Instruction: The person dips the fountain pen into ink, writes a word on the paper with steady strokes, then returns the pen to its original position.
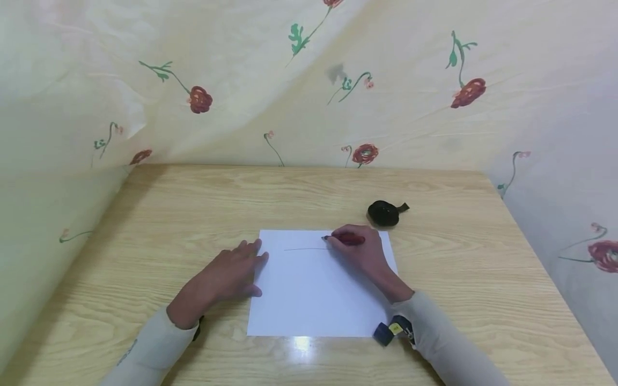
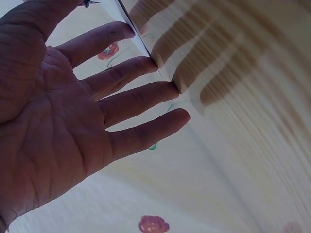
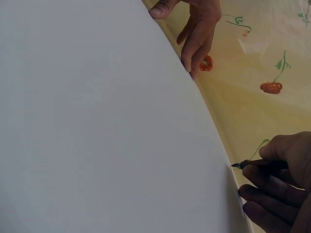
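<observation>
A white sheet of paper point(image 1: 314, 300) lies on the wooden table, with a thin dark line point(image 1: 304, 249) drawn across its upper part. My right hand point(image 1: 362, 249) pinches a dark red pen point(image 1: 351, 239) near the sheet's top right. Its tip points left, slightly above the line; whether it touches the paper I cannot tell. The right wrist view shows the pen's dark pointed tip point(image 3: 236, 165) between thumb and fingers. Along the sheet's left edge rests my left hand point(image 1: 234, 271), fingers spread and fairly straight. In the left wrist view its palm point(image 2: 58, 141) holds nothing.
Just beyond the sheet's top right corner sits a small black rounded object point(image 1: 383, 213) with a short tab. The pale wooden table point(image 1: 193, 198) extends around the paper. A cream floral cloth point(image 1: 241, 64) hangs behind it and along both sides.
</observation>
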Demonstrator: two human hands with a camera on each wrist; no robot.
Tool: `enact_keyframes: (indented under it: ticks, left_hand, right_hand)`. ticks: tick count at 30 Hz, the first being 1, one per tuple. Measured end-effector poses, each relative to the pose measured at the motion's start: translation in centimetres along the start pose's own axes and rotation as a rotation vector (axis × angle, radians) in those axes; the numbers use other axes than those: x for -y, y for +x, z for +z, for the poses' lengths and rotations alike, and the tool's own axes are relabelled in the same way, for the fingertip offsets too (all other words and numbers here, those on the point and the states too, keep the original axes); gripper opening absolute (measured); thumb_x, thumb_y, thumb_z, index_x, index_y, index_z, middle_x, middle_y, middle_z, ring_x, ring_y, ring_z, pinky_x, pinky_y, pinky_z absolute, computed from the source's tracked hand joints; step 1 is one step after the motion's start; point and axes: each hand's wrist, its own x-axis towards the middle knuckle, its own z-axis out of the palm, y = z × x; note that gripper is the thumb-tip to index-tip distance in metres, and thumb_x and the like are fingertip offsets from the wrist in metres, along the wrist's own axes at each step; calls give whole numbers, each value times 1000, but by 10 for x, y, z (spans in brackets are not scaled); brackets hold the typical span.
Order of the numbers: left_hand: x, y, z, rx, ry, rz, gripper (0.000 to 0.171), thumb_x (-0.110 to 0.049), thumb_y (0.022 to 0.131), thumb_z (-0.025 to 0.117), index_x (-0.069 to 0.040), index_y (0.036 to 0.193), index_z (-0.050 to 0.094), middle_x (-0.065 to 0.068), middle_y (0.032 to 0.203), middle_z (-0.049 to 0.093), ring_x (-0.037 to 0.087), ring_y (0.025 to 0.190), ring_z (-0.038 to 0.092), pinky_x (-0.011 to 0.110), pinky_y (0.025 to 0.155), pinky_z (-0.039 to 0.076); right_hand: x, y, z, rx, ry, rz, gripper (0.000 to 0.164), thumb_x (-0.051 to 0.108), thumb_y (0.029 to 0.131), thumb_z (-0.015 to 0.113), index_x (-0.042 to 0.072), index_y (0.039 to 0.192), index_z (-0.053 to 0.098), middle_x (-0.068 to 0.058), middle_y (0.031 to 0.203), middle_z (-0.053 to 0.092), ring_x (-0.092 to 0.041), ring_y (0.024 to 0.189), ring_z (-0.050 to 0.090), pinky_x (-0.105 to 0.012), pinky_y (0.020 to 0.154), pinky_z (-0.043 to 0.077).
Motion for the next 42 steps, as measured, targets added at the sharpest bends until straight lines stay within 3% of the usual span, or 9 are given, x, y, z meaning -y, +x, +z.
enact_keyframes:
  ticks: [18,27,42]
  left_hand:
    - [-3,3,-6,25,30,-26,76,-36,81,83,-2,143,53,26,154,37,51,137,37,65,101,37]
    - [-5,5,-5,14,60,-46,69,-37,86,78,-2,141,55,26,152,40,50,136,39,68,100,36]
    - [-10,4,-8,44,61,-76,68,-34,87,77,-2,142,53,25,153,38,50,137,38,69,99,36]
  right_hand:
    - [3,1,-3,28,-29,1,8,12,85,79,9,93,79,-3,89,76,-15,81,71,-25,75,53]
    - [5,0,-3,30,-74,5,8,13,85,79,10,93,79,-1,89,76,-14,80,69,-26,74,51]
    - [5,-6,-3,29,-27,-29,7,11,85,79,10,91,79,0,86,76,-12,78,71,-21,73,52]
